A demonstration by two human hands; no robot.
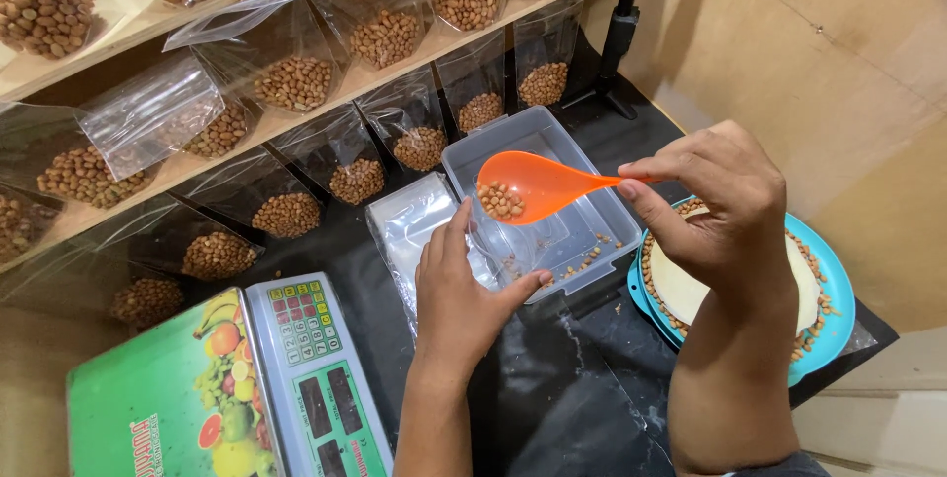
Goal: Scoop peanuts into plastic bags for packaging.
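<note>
My right hand (715,206) grips the handle of an orange plastic spoon (538,184) with a few peanuts in its bowl. The spoon hovers over a clear plastic bag (503,238) that my left hand (464,290) holds open inside a clear rectangular tub (582,156). Loose peanuts lie on the tub's floor. Under my right wrist sits a blue plate (829,285) with peanuts around a pale disc.
A stack of empty clear bags (409,225) lies left of the tub. A digital scale (316,378) with a fruit-printed platform sits at the lower left. Wooden shelves (296,112) carry several peanut-filled bags. A black stand pole (619,33) rises at the back.
</note>
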